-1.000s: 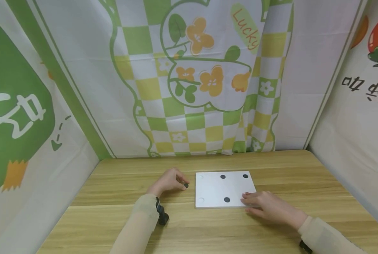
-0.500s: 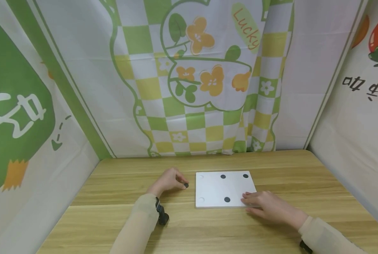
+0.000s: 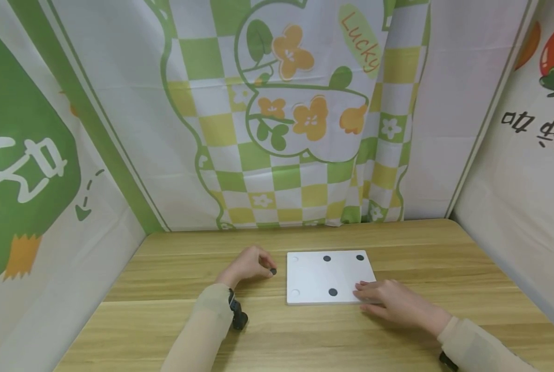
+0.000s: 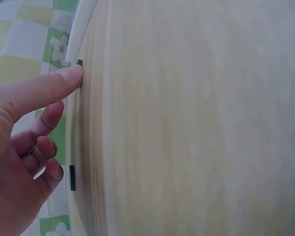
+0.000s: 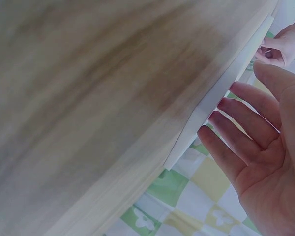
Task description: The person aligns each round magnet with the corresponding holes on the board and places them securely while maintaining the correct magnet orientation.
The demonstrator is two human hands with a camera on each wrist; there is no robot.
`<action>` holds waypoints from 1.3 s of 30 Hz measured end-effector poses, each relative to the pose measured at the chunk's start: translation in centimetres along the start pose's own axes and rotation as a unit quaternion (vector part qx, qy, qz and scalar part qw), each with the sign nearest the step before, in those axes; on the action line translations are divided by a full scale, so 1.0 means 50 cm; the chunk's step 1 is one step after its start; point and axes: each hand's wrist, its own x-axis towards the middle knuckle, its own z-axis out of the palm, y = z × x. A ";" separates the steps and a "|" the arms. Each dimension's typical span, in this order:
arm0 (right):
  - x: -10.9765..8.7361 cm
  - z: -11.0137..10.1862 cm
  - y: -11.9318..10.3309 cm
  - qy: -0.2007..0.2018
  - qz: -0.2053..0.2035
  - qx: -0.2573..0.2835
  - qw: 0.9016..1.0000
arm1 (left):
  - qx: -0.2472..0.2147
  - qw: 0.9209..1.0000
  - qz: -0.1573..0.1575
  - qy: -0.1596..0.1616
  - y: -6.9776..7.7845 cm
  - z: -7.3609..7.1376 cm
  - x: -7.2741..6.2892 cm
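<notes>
Left of the white board [image 3: 311, 276], my left hand [image 3: 249, 263] pinches a small black disc [image 3: 273, 272] at its thumb and fingertip. In the left wrist view that disc shows edge-on as a thin dark sliver [image 4: 80, 63] past the thumb tip. A second black piece [image 4: 72, 178] stands out by the lower fingers there; the hand hides it in the head view. Across the board's near right corner lies my right hand [image 3: 395, 301], fingers extended on the surface. Black discs show on the board at top middle [image 3: 327, 258], top right [image 3: 360, 257] and lower middle [image 3: 333, 292].
Two pale round marks, upper [image 3: 295, 259] and lower [image 3: 295, 293], line the board's left side. The wooden table [image 3: 277, 341] ends at a patterned green-and-white curtain [image 3: 300, 196] behind. Printed fabric walls flank both sides.
</notes>
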 end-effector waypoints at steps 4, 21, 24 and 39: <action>0.000 -0.001 -0.002 0.001 -0.002 0.003 1.000 | -0.005 1.000 -0.003 -0.004 0.003 0.001 -0.001; 0.001 -0.002 -0.001 -0.002 -0.006 0.009 1.000 | 0.026 1.000 0.006 0.000 0.003 0.004 0.001; 0.001 -0.002 -0.002 -0.002 -0.005 0.010 1.000 | 0.021 1.000 0.006 0.000 0.008 0.003 -0.002; 0.001 0.000 0.000 0.001 -0.004 0.006 1.000 | 0.013 1.000 0.002 -0.005 -0.001 0.006 0.000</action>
